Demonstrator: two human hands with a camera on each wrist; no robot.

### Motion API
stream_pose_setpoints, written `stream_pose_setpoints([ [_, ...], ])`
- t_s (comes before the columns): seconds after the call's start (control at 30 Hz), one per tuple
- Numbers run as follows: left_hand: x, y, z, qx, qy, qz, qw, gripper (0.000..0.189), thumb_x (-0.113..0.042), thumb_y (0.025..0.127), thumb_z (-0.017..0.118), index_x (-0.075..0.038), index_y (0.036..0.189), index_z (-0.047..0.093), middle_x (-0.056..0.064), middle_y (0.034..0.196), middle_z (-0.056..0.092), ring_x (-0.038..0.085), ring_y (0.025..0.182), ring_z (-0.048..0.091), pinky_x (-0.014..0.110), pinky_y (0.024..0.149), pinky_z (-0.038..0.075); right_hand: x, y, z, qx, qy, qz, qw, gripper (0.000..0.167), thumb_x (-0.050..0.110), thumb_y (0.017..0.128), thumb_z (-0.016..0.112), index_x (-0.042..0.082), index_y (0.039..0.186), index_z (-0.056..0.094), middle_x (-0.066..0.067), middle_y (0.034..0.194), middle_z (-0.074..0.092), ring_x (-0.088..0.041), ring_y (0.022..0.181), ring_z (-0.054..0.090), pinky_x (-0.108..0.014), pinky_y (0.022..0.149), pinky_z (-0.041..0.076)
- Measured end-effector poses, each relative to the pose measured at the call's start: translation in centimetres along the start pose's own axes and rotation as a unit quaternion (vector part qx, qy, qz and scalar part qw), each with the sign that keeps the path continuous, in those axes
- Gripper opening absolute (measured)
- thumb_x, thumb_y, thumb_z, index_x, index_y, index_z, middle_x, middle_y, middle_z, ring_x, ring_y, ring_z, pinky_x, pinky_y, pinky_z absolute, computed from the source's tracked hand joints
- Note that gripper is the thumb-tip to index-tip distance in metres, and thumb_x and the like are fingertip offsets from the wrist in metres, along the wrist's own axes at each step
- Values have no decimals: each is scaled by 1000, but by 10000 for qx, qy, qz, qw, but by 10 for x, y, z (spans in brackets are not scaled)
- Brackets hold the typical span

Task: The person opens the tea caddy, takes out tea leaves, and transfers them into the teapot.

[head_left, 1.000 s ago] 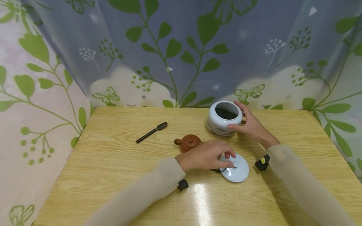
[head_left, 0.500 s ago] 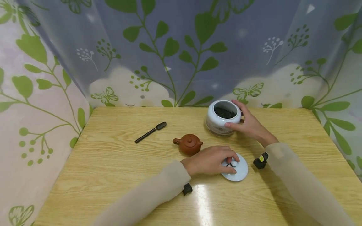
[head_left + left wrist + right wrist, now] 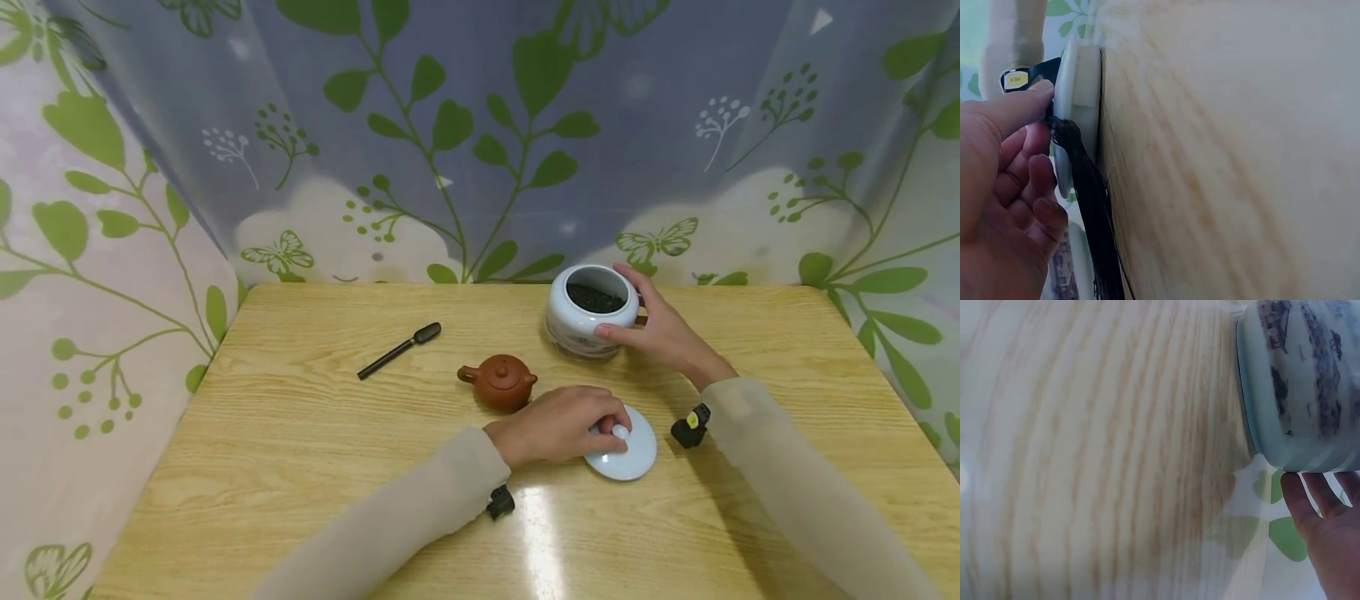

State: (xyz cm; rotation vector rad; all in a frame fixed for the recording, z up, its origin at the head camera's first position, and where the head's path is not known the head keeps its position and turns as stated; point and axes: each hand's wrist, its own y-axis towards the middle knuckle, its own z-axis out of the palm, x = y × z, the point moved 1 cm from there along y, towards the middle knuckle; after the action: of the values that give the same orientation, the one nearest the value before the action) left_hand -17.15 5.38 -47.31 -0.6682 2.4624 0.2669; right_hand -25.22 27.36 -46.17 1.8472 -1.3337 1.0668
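A flat white porcelain lid lies on the table, and my left hand pinches its round knob between thumb and fingers. From the lid hangs a black tassel, visible in the left wrist view. Behind it stands a round white jar with its mouth uncovered and dark dried tea leaves inside. My right hand grips the jar's right side, thumb in front and fingers around the back. Dark painted patterns cover the jar's wall in the right wrist view.
A small brown clay teapot sits just beyond my left hand, its spout toward the right. Farther left a dark tea scoop lies slantwise on the wooden table. A patterned curtain rises behind the table's back edge.
My left hand has moved slightly right, and its thumb and fingers have closed on the lid's knob. More of the teapot shows. The right hand and jar stay in place.
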Motion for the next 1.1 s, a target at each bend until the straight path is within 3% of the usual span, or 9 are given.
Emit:
stream_pose_setpoints([
  [0.33,-5,-2,-18,-173,-13,245,9995,20,-36,107,74,-19,118,76,-10,101,65,-1,91,56,11,84,44,1,0,-1,-21,-34,6,10000,105,20,100,81,26,177,10,-12,176,29,-37,156,37,-54,118,43],
  [0.57,-5,-6,-39,-399,-119,219,9989,20,-34,107,75,-17,117,76,-9,101,65,0,90,57,12,81,44,1,0,-2,-24,-56,-40,10000,103,19,100,80,25,177,11,-14,175,30,-38,155,38,-34,112,48],
  [0.8,-3,-8,-60,-663,-159,343,9971,18,-29,106,76,-13,115,75,-3,98,65,6,88,56,17,81,44,-3,2,-1,-38,27,-92,9999,103,16,100,80,23,177,11,-14,174,31,-38,154,39,-51,117,45],
  [1.0,1,-10,-82,-911,-208,194,9954,18,-29,105,76,-14,116,74,-3,98,65,7,86,55,19,78,44,-4,2,0,-37,61,-91,9999,101,13,101,78,22,177,11,-14,175,29,-39,155,38,-31,112,46],
  [1.1,4,-11,-93,-1155,-247,155,9929,17,-27,105,77,-14,115,75,-3,96,64,8,84,55,19,77,45,-4,2,-1,-17,85,-117,9999,101,9,101,76,20,177,11,-16,177,25,-41,155,37,-40,116,44],
])
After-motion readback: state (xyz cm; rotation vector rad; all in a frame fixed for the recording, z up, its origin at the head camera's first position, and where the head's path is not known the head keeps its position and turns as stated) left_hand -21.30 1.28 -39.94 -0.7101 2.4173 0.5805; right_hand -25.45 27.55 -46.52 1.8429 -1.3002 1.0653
